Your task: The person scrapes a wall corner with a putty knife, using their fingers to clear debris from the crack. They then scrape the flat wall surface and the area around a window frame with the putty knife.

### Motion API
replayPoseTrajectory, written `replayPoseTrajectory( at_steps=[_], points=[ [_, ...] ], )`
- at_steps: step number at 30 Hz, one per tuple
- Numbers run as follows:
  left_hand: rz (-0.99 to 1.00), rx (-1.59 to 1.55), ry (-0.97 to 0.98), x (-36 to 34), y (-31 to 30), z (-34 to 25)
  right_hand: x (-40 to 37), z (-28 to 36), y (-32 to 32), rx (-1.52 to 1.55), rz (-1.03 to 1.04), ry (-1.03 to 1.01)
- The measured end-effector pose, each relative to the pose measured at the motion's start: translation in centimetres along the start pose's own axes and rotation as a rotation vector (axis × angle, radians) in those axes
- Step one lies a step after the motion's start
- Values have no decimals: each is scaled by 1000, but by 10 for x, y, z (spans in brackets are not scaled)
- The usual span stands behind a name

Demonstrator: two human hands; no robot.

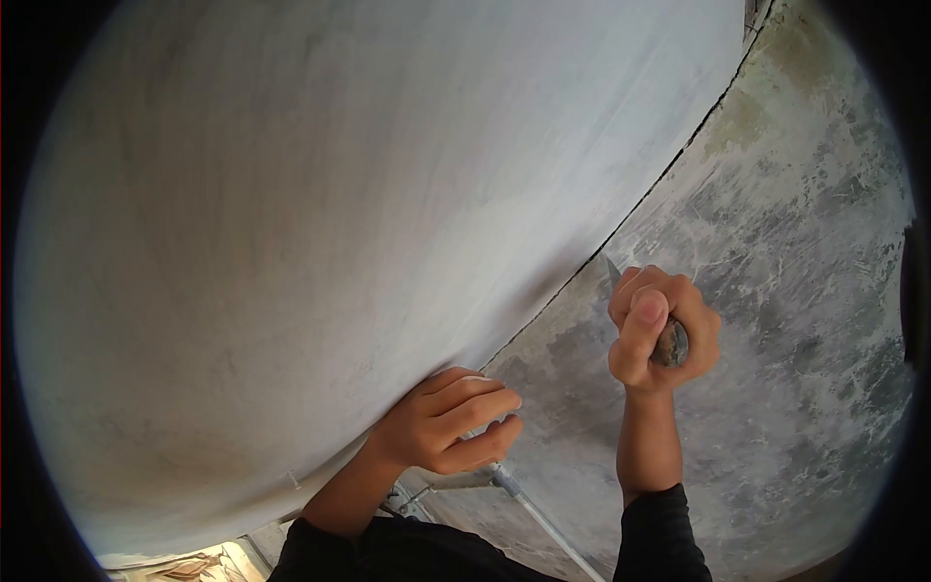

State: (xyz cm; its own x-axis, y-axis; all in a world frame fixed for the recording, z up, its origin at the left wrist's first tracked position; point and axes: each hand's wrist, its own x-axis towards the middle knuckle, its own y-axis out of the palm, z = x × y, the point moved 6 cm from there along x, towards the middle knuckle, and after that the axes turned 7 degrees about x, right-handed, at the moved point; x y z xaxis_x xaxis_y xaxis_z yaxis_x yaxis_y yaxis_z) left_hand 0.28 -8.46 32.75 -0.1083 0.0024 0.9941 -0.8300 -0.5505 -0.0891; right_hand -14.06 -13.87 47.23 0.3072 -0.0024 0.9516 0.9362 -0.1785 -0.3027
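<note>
My right hand (663, 328) is closed in a fist round a hand tool with a pointed metal blade (612, 271). The round, stained end of its handle (668, 343) shows inside the fist, and the blade tip points at the dark seam between two grey surfaces. Most of the tool is hidden by my fingers, so its exact kind does not show. My left hand (454, 419) rests lower down along the same seam, against the edge of the smooth pale grey surface (320, 223). Its fingers are loosely bent and apart, with nothing seen in them.
The mottled, scratched grey surface (795, 320) lies on the right. A pale pipe or rod (545, 522) runs down from below my left hand. Brownish dry debris (199, 565) shows at the bottom left. A dark object (910, 291) stands at the far right edge.
</note>
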Motion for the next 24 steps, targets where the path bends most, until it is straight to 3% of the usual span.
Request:
replayPoseTrajectory(
  at_steps=[2, 5, 6, 9, 10, 13, 17, 20, 22, 24],
  points=[
    [15, 13, 16, -1, 0, 3, 4, 14, -4, 217, -36, 36],
    [44, 8, 23, -2, 1, -1, -3, -14, 2, -133, 34, 59],
    [51, 12, 27, -2, 1, 0, -5, -6, 3, -116, 24, -30],
    [54, 13, 34, -2, 1, 2, 1, 17, -1, 207, -40, -4],
    [53, 8, 34, -3, 1, 1, -1, 7, 0, 10, -18, -22],
    [58, 49, 48, -1, 2, 0, -2, 6, 3, -47, 60, -22],
    [69, 41, 4, -3, 3, -3, -5, -4, -3, -151, 2, -28],
    [81, 70, 20, -2, 2, 0, -19, 20, -10, 205, -10, 97],
    [97, 74, 9, -4, 3, -1, -68, 48, -20, 355, -19, 127],
    [94, 62, -2, -4, 5, -1, -109, 59, -26, 372, -4, 205]
  ],
)
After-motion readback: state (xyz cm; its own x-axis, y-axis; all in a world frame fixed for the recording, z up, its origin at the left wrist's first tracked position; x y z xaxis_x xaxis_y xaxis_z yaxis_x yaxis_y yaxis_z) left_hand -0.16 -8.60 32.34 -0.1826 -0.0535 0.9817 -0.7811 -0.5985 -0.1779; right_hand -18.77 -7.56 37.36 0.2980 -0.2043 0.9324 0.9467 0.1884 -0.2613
